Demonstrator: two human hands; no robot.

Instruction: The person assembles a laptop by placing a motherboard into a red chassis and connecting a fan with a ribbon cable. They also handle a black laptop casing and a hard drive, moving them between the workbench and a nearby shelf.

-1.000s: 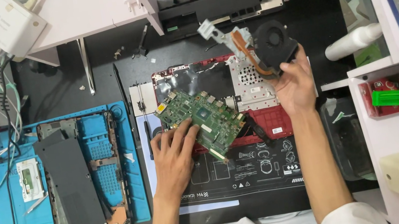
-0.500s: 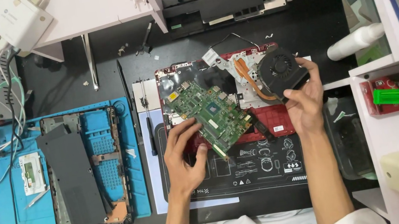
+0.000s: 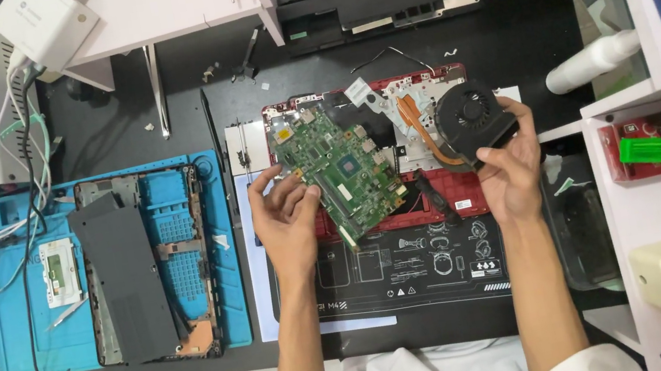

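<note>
Over the red laptop base (image 3: pixel 439 194) on the dark counter (image 3: pixel 156 107), the left hand (image 3: pixel 287 219) pinches the green circuit board (image 3: pixel 339 171) by its lower-left edge, tilted above the shell so its face shows. The right hand (image 3: pixel 511 169) curls around the black cooling fan (image 3: pixel 473 119), copper pipe (image 3: pixel 420 130) trailing inward, keeping both parts clear of the base.
</note>
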